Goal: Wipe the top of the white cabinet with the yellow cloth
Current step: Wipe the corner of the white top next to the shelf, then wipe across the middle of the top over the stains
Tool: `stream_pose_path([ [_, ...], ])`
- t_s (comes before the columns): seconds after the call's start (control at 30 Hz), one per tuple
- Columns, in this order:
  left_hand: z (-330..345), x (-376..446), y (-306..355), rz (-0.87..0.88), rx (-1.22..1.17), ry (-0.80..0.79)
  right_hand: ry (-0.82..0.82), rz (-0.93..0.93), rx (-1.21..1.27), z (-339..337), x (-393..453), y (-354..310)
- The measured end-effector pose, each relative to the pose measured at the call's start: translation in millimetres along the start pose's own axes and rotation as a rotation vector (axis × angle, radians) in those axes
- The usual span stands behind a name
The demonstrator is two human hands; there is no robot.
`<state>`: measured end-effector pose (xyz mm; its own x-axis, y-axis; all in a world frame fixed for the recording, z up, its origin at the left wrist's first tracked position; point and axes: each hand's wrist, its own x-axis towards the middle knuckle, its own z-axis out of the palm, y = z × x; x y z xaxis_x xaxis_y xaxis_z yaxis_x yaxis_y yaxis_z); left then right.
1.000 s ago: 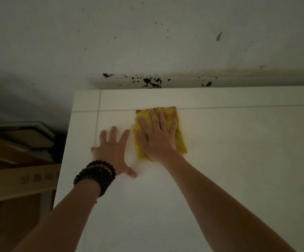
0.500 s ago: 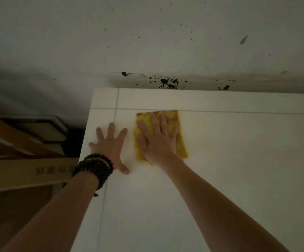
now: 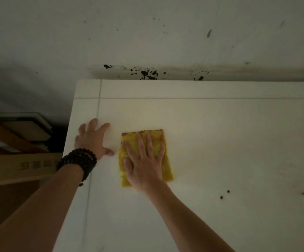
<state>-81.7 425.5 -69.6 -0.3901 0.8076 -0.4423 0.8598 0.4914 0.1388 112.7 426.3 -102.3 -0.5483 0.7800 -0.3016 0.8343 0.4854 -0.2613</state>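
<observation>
cloth pulled back from the far seam since half a second ago

the right hand (image 3: 144,166) lies flat with fingers spread on the yellow cloth (image 3: 163,151), pressing rather than gripping, now mid-frame on the white cabinet (image 3: 220,142) top. the left hand (image 3: 93,140), open and flat (dark bead bracelet (image 3: 78,160) on the wrist), has a wider gap to the cloth. a cardboard box (image 3: 11,166) at lower left bears upside-down print i cannot read.

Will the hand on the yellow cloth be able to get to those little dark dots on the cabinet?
Probably yes. The right hand lies flat on the yellow cloth, and only bare cabinet top separates it from the dark specks.
</observation>
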Motion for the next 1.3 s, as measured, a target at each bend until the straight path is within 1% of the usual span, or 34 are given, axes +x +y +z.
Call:
stream_pose_path([
  [0.07,20,-29,8,0.054,0.014,0.106,-0.006,0.030,-0.018,7,-24,1],
  [0.1,28,-44,12,0.084,0.034,0.113,-0.016,0.044,-0.018,10,-35,2],
  [0.17,39,-75,18,0.128,0.069,0.043,-0.016,0.075,-0.004,17,-67,2],
  [0.23,42,-92,21,0.172,0.114,-0.059,0.003,0.111,0.026,28,-98,6],
  [0.33,41,-120,34,0.286,0.171,-0.230,0.040,0.216,0.067,43,-151,17],
  [0.4,48,-141,47,0.349,0.202,-0.309,0.035,0.282,0.068,51,-184,23],
  [0.6,80,-175,101,0.520,0.347,-0.292,0.057,0.484,0.106,65,-251,37],
  [0.7,88,-174,117,0.529,0.416,-0.297,0.064,0.506,0.113,65,-266,44],
  [0.8,86,-169,120,0.567,0.491,-0.244,0.035,0.511,0.125,57,-259,55],
  [0.83,81,-166,118,0.599,0.489,-0.239,0.019,0.514,0.125,55,-253,58],
  [0.87,75,-160,114,0.636,0.432,-0.250,0.015,0.517,0.128,52,-245,62],
  [0.93,55,-142,100,0.667,0.149,-0.303,0.017,0.520,0.135,44,-223,70],
  [0.97,45,-134,90,0.666,0.042,-0.304,0.010,0.527,0.143,40,-213,73],
  [1.0,38,-129,73,0.651,0.017,-0.273,-0.002,0.531,0.152,38,-203,71],
  [1.07,34,-127,42,0.581,0.090,-0.205,-0.023,0.531,0.149,38,-192,61],
  [1.1,35,-131,25,0.533,0.123,-0.185,-0.036,0.503,0.132,39,-193,50],
  [1.2,44,-151,-26,0.389,0.173,-0.142,-0.053,0.327,0.085,58,-212,-1],
  [1.3,54,-170,-76,0.326,0.214,-0.104,-0.049,0.103,0.062,88,-240,-63],
])
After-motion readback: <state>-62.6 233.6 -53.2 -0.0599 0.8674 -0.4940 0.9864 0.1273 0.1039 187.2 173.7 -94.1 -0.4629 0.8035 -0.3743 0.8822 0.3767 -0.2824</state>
